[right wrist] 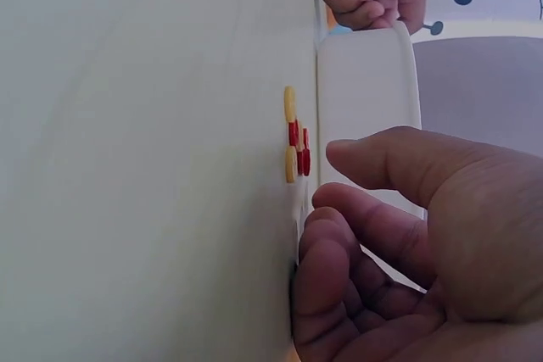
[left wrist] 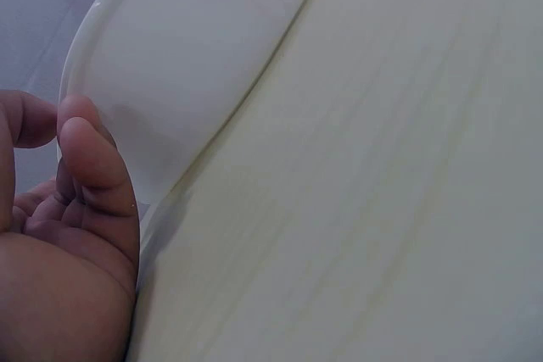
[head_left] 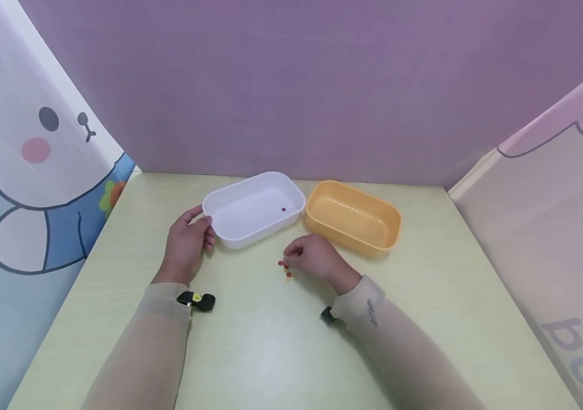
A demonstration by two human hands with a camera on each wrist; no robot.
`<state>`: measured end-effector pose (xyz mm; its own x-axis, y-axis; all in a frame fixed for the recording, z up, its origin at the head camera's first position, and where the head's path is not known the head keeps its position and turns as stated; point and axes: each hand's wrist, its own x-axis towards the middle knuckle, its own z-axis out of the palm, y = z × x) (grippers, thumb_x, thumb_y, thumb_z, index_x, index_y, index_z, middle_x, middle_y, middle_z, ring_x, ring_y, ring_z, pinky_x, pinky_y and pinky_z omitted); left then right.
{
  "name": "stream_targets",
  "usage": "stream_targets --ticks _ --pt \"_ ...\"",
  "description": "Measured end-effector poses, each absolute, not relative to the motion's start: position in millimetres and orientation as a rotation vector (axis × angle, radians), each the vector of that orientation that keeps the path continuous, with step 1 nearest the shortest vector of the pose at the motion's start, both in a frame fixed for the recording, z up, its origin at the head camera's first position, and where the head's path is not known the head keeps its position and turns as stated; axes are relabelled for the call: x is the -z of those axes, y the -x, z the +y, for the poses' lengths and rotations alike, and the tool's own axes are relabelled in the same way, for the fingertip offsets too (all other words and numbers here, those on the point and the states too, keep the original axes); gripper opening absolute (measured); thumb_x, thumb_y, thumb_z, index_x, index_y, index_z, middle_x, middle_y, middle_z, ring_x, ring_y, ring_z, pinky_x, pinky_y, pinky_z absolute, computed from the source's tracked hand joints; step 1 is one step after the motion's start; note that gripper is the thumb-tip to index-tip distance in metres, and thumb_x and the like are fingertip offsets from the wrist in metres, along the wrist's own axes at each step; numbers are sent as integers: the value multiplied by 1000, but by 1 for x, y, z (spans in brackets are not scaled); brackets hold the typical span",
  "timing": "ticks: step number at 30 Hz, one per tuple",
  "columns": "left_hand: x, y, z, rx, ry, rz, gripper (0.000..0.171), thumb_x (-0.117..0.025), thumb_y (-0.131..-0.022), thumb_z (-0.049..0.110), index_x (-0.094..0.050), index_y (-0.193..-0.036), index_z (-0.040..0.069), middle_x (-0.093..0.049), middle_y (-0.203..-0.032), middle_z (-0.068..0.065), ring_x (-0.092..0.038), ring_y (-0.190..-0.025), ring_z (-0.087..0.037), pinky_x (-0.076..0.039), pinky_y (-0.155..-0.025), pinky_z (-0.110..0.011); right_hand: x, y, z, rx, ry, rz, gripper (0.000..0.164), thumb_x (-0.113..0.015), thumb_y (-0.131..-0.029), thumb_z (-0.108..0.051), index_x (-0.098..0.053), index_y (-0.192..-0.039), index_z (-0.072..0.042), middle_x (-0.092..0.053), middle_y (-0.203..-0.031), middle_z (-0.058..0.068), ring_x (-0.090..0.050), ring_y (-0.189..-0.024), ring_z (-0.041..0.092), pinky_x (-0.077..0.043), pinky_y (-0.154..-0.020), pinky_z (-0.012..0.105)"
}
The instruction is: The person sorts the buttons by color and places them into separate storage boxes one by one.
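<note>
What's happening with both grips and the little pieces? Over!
Left grip pinching white tub by its rim. Right grip beside loose red and yellow pieces, nothing pinched. One red piece inside white tub. No obstacle seen at the loose pieces.

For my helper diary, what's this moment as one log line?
Left hand: grips white tray; Right hand: near red and yellow discs on table; White tray: one red disc inside; Yellow tray: right of white tray

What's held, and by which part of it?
Left hand holds the white tray by its left-end rim; right hand holds nothing visible.
</note>
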<state>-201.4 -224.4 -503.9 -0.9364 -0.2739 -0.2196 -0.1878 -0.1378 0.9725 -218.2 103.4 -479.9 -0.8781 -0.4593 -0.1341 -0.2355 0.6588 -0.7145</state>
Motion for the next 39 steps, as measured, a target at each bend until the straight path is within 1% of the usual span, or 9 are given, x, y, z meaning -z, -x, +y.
stream_targets --ticks 5,9,16,24,31,36,39 --pt "504 201 -224 2269 -542 -2016 51 -65 -115 26 -56 -164 22 -68 -97 -6 -66 -75 -14 -60 -62 -23 483 215 102 1036 533 2578 5 -86 -100 -22 -87 -102 -18 -82 -89 -12 -71 -92 12 -59 -84 30" --pt "504 201 -223 2265 -543 -2014 50 -65 -115 26 -56 -164 22 -69 -95 -5 -66 -75 -14 -59 -62 -23 484 213 102 1027 533 2591 3 -84 -102 -20 -87 -100 -19 -81 -85 -13 -71 -93 12 -59 -88 33" --pt "502 200 -223 2259 -542 -2032 52 -64 -115 25 -54 -166 21 -68 -94 -3 -65 -74 -12 -59 -63 -22 483 211 101 997 527 2606 13 -83 -103 -20 -85 -92 -26 -78 -78 -15 -70 -91 12 -57 -89 34" --pt "500 200 -223 2247 -550 -2052 52 -63 -116 25 -52 -167 21 -68 -94 -3 -65 -74 -12 -59 -63 -22 481 209 100 994 518 2615 13 -82 -104 -19 -85 -92 -25 -78 -79 -14 -70 -94 13 -56 -92 36" --pt "501 200 -223 2249 -555 -2050 52 -63 -116 26 -52 -167 22 -67 -95 -3 -65 -75 -12 -59 -63 -23 481 209 102 980 513 2621 13 -82 -104 -20 -84 -91 -24 -78 -85 -12 -67 -93 13 -56 -90 35" --pt "499 200 -222 2251 -548 -2047 53 -63 -116 25 -52 -167 21 -67 -95 -4 -65 -75 -12 -59 -63 -22 483 210 104 988 525 2607 15 -80 -105 -21 -83 -90 -25 -78 -85 -12 -67 -91 15 -55 -89 35" --pt "498 200 -222 2252 -551 -2047 53 -63 -116 26 -52 -167 22 -67 -96 -4 -65 -75 -12 -59 -63 -22 483 211 106 1006 523 2590 17 -79 -105 -21 -83 -90 -26 -78 -86 -11 -66 -89 16 -55 -85 34"
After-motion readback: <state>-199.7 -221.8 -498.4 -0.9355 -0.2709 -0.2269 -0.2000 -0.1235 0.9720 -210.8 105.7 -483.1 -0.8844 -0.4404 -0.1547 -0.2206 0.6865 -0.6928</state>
